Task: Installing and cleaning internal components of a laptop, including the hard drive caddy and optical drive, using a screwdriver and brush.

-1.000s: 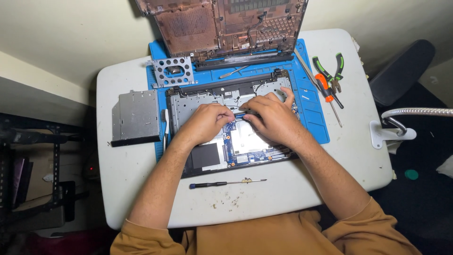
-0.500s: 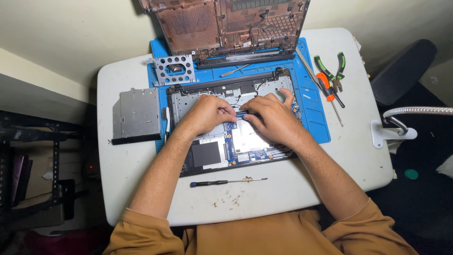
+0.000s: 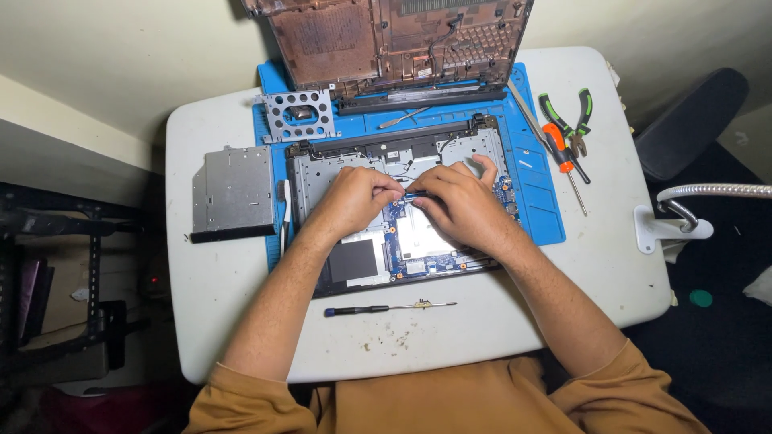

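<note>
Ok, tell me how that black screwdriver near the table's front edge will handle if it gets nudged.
The black screwdriver looks thin and round-shafted, so it would probably roll. It lies flat on the smooth white table, so it likely slides easily. It seems light and stiff, and easy to lift. Neither hand touches it.

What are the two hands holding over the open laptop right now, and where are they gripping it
Both the left hand and right hand pinch a small dark part between their fingertips, one at each end, above the blue circuit board. What the part is cannot be told.

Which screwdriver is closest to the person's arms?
The thin black-handled screwdriver, lying flat on the white table just in front of the opened laptop. The orange-handled screwdriver lies farther off, beside the green pliers.
</note>
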